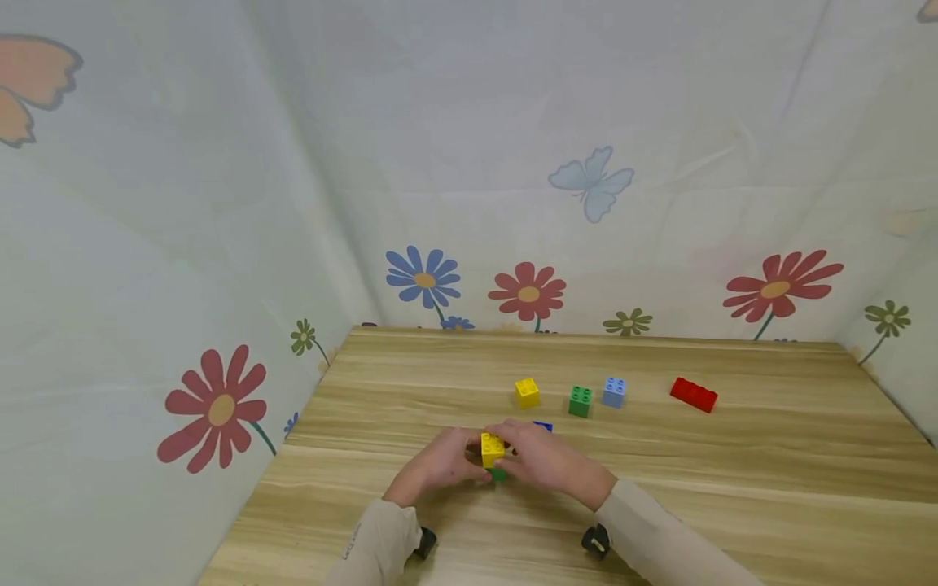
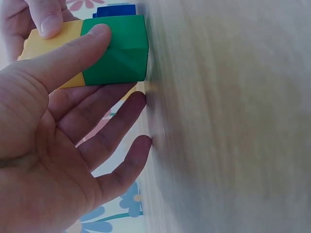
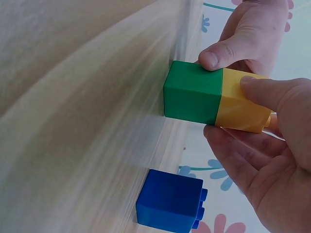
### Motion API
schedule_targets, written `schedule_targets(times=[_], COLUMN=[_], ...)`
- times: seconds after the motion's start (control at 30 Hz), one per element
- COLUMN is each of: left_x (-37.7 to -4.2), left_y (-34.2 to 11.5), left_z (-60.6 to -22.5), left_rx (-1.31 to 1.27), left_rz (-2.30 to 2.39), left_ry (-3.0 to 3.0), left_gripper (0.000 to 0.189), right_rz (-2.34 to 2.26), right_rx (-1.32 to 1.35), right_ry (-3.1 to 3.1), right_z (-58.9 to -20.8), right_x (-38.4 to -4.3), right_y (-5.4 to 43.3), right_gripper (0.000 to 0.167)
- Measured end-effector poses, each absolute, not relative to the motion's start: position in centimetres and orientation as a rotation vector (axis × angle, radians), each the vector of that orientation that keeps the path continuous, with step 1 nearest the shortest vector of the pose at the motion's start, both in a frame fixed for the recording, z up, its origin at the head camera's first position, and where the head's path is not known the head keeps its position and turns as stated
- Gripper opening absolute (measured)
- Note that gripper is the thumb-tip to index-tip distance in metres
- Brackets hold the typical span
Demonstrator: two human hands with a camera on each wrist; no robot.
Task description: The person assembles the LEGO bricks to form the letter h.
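Observation:
A yellow toy building brick [image 1: 493, 450] sits on top of a green brick [image 2: 119, 48], their faces lined up, and the green one stands on the wooden table. My left hand [image 1: 444, 460] pinches the green brick near the seam, its thumb laid across the yellow side; its other fingers spread behind. From the other side my right hand [image 1: 550, 457] holds the yellow brick between thumb and fingers. A dark blue brick [image 3: 170, 201] stands upright on the table just beyond the right hand, mostly hidden by it in the head view.
Farther back on the table [image 1: 733, 472] are a second yellow brick [image 1: 527, 393], a second green brick [image 1: 580, 401], a light blue brick [image 1: 614, 392] and a longer red brick [image 1: 694, 395]. A flower-patterned cloth [image 1: 469, 163] hangs behind and at the sides.

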State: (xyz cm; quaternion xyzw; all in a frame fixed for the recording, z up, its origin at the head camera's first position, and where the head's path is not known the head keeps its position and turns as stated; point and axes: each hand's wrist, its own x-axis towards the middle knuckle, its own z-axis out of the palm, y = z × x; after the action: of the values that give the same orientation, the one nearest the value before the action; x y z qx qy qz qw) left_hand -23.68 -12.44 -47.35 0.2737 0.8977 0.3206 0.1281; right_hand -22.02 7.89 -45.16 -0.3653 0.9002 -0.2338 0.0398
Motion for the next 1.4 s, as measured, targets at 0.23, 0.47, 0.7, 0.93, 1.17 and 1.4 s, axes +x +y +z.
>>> schedule_targets(times=[0.23,0.47,0.7,0.93,1.17,1.4], left_x=[-23.8,-24.3,-24.9,-25.6,-26.3,-26.9], left_y=[-12.8,-13.1,-13.4,-13.9,-14.5,-15.2], left_z=[-47.4,-47.8,-47.6,-47.5,-47.5,-47.6], left_rx=[0.766,0.712,0.645,0.553,0.512,0.474], left_rz=[0.970,0.966,0.972,1.031,1.083,1.139], left_ry=[2.614,2.641,2.686,2.678,2.688,2.695], left_gripper=[0.030,0.033,0.033,0.034,0.032,0.032], right_rz=[-0.789,-0.830,-0.830,-0.806,-0.923,-0.909], right_rx=[-1.149,-1.160,-1.191,-1.073,-1.018,-0.975], right_ry=[2.751,2.778,2.838,2.899,2.911,2.964], right_z=[-44.9,-44.3,-43.8,-43.8,-44.2,-44.5], right_x=[-22.0,-22.0,-22.0,-22.2,-22.5,-22.9], right_y=[8.3,9.2,10.5,12.4,14.4,16.7], right_gripper=[0.047,0.044,0.042,0.041,0.038,0.039])
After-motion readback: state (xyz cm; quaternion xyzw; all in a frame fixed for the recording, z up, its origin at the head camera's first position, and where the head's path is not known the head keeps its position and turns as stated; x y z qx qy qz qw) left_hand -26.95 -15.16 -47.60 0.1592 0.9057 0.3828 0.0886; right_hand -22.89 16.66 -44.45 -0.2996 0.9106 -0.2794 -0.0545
